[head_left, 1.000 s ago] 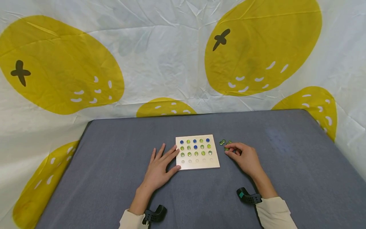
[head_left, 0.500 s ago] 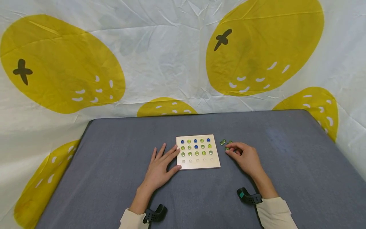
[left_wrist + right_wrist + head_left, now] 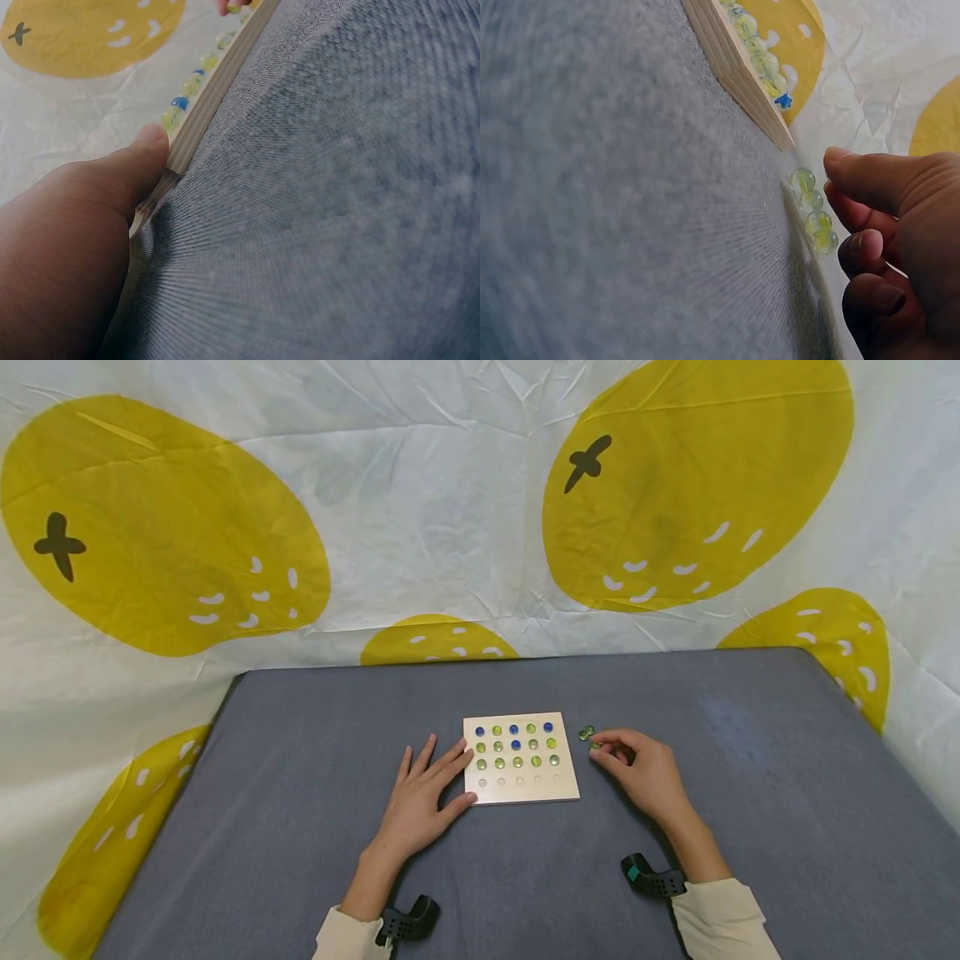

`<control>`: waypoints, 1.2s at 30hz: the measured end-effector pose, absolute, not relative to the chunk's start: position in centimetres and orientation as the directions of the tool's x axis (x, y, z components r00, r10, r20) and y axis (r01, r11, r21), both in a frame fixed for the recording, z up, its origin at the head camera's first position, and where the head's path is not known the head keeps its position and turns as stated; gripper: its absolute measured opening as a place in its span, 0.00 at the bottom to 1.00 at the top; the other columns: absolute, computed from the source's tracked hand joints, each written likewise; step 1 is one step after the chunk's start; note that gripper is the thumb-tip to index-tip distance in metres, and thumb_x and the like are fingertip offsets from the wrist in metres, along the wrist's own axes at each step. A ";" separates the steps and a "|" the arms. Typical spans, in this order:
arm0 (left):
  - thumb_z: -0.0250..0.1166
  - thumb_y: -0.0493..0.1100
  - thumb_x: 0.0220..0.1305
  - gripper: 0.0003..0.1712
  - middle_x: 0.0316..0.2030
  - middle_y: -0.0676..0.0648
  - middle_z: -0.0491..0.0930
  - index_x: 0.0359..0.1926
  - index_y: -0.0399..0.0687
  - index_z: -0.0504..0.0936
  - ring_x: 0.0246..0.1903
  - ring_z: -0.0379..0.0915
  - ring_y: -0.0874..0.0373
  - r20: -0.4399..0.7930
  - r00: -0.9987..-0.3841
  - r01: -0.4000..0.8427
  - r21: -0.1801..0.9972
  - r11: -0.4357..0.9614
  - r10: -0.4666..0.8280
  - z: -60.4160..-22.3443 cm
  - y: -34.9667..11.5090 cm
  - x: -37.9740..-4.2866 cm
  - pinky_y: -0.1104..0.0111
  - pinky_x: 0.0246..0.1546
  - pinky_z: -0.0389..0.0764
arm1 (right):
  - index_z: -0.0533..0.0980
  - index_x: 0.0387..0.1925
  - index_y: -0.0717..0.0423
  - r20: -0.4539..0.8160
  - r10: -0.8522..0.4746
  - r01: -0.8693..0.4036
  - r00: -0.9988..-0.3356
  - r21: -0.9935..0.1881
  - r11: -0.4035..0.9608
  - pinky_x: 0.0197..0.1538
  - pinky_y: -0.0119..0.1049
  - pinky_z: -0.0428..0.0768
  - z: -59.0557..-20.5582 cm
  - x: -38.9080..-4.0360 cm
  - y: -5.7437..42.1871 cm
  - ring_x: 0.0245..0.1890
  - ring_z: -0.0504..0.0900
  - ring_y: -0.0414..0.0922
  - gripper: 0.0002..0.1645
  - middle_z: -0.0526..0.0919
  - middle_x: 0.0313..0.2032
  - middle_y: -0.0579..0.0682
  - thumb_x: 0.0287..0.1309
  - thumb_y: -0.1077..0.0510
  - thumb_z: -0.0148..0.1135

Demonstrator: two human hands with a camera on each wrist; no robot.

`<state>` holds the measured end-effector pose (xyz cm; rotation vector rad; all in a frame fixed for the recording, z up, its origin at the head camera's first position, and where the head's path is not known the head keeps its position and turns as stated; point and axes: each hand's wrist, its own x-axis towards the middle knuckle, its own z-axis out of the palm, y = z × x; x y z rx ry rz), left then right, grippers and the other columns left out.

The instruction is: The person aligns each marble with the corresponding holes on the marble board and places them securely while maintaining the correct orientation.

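A pale wooden board (image 3: 525, 793) lies on the grey cloth. Green and blue glass marbles (image 3: 515, 745) fill its three far rows; the near row of hollows is bare. My left hand (image 3: 416, 810) rests spread at the board's left side, its thumb (image 3: 150, 135) against the edge. Right of the board, my right hand (image 3: 645, 774) bends down over loose green marbles (image 3: 817, 222). Thumb and forefinger tips stand around one green marble (image 3: 596, 746); I cannot tell whether they pinch it. The other fingers curl inward in the right wrist view.
Two more green marbles (image 3: 586, 732) lie between the board and the right hand. The grey table (image 3: 375, 702) reaches back to a white curtain (image 3: 435, 527) printed with yellow fruit shapes. Each wrist wears a black camera mount (image 3: 408, 918).
The right forefinger has lifted slightly and now covers marbles that showed behind it before. The left hand and the board have stayed in place; the view has shifted a little.
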<state>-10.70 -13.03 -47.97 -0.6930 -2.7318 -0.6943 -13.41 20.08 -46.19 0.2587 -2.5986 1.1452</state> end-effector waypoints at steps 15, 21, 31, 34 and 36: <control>0.61 0.60 0.63 0.35 0.68 0.53 0.63 0.69 0.57 0.68 0.70 0.47 0.43 0.336 -0.859 0.499 0.387 0.775 0.386 -48.0 -13.1 -10.7 0.43 0.68 0.41 | 0.84 0.37 0.52 0.347 -0.062 -0.309 -0.936 -0.723 0.617 0.24 0.27 0.70 -45.0 -13.1 18.7 0.23 0.73 0.39 0.09 0.80 0.26 0.42 0.52 0.59 0.72; 0.61 0.60 0.63 0.35 0.68 0.54 0.63 0.69 0.57 0.68 0.70 0.47 0.43 0.330 -0.862 0.496 0.389 0.776 0.386 -47.9 -13.0 -10.7 0.43 0.68 0.40 | 0.84 0.38 0.53 0.351 -0.107 -0.343 -0.930 -0.727 0.595 0.23 0.28 0.70 -44.6 -12.7 17.8 0.22 0.72 0.39 0.09 0.78 0.25 0.42 0.53 0.61 0.71; 0.61 0.60 0.63 0.36 0.68 0.54 0.63 0.69 0.57 0.68 0.70 0.46 0.43 0.333 -0.860 0.499 0.389 0.774 0.388 -47.9 -13.1 -10.8 0.43 0.68 0.40 | 0.83 0.38 0.52 0.340 -0.134 -0.353 -0.931 -0.741 0.571 0.24 0.29 0.70 -44.2 -12.4 16.7 0.22 0.71 0.39 0.09 0.77 0.25 0.41 0.52 0.63 0.71; 0.61 0.60 0.63 0.35 0.68 0.54 0.62 0.69 0.57 0.68 0.71 0.46 0.43 0.333 -0.860 0.500 0.389 0.774 0.388 -48.0 -13.1 -10.8 0.43 0.68 0.40 | 0.83 0.37 0.52 0.334 -0.143 -0.354 -0.932 -0.743 0.568 0.24 0.29 0.71 -44.1 -12.3 16.3 0.22 0.72 0.39 0.09 0.77 0.26 0.41 0.52 0.62 0.71; 0.61 0.60 0.63 0.35 0.68 0.54 0.62 0.69 0.58 0.67 0.71 0.46 0.43 0.331 -0.860 0.499 0.390 0.774 0.388 -48.0 -13.1 -10.8 0.43 0.68 0.40 | 0.83 0.37 0.52 0.329 -0.147 -0.353 -0.933 -0.749 0.560 0.24 0.29 0.71 -44.0 -12.3 16.1 0.23 0.71 0.39 0.09 0.77 0.25 0.41 0.52 0.63 0.71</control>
